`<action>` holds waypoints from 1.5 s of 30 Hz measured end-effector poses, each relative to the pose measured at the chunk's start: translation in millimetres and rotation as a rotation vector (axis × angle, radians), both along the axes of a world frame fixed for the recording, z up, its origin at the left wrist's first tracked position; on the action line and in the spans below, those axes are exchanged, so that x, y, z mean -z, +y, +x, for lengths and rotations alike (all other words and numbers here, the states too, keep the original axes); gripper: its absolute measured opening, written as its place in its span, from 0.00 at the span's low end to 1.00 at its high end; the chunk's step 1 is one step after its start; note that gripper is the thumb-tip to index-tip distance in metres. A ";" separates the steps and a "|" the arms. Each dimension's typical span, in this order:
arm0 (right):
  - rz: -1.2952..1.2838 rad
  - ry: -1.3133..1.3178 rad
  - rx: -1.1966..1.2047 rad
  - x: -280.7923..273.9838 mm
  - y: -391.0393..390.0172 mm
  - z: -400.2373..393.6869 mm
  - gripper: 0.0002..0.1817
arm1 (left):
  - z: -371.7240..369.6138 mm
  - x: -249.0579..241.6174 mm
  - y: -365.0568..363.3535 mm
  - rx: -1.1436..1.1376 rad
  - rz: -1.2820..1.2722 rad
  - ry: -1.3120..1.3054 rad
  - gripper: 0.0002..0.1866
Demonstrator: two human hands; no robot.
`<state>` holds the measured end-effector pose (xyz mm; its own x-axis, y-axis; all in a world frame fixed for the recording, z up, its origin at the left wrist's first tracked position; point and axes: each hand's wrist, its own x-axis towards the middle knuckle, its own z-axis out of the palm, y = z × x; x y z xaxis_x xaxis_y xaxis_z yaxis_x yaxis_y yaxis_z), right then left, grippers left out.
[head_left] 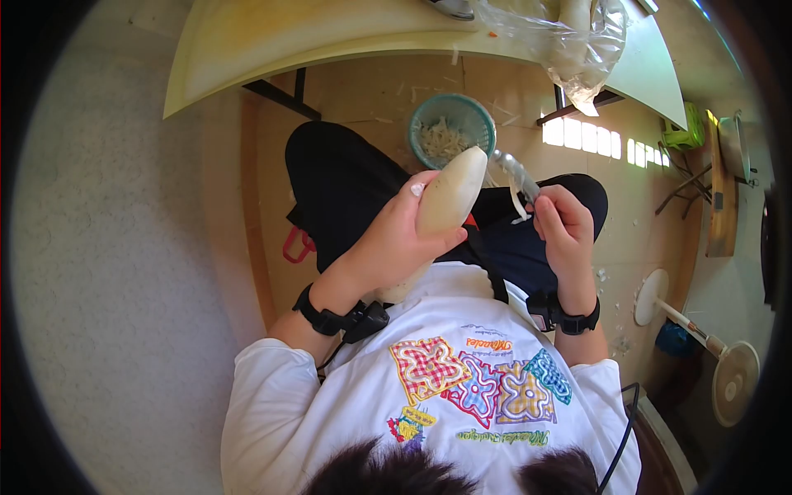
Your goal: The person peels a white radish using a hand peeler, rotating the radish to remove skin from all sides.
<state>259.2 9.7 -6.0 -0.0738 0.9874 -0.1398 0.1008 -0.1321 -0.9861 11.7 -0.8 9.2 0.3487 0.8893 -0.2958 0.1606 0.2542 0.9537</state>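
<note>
My left hand is wrapped around a long white radish, which I hold tilted in front of my body with its tapered end pointing up and away from me. In my right hand, closed on its handle, is a peeler. A thin strip of white peel hangs by the peeler, which is held to the right of the radish, apart from it. Beyond the radish's tip, a blue-green plastic basket stands on the floor with white peelings inside.
Ahead stands a pale table, bearing a clear plastic bag with white radishes. Scattered peel strips lie on the tiled floor around the basket. On the right are a white fan, a green stool and a wooden board.
</note>
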 end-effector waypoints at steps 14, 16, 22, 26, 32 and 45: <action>0.169 -0.396 -0.318 -16.5 -2.8 -22.8 0.10 | 2.7 19.7 -3.2 -0.040 -0.123 -0.268 0.32; 0.188 -0.402 -0.317 -14.2 -2.7 -22.4 0.10 | 2.1 20.2 -3.7 -0.039 -0.086 -0.239 0.32; 0.140 -0.395 -0.223 -12.4 -3.1 -20.5 0.10 | 1.3 7.5 -0.3 -0.016 -0.084 -0.188 0.32; 0.071 -0.339 -0.156 -10.3 1.6 -15.6 0.08 | 1.7 10.9 -5.9 -0.007 -0.007 -0.123 0.31; 0.052 -0.310 -0.157 -7.1 3.2 -14.7 0.07 | 1.0 10.2 -3.2 -0.008 -0.001 -0.145 0.31; -0.196 -0.175 0.093 29.9 18.6 24.2 0.16 | -5.8 5.9 -9.3 0.083 0.103 0.047 0.34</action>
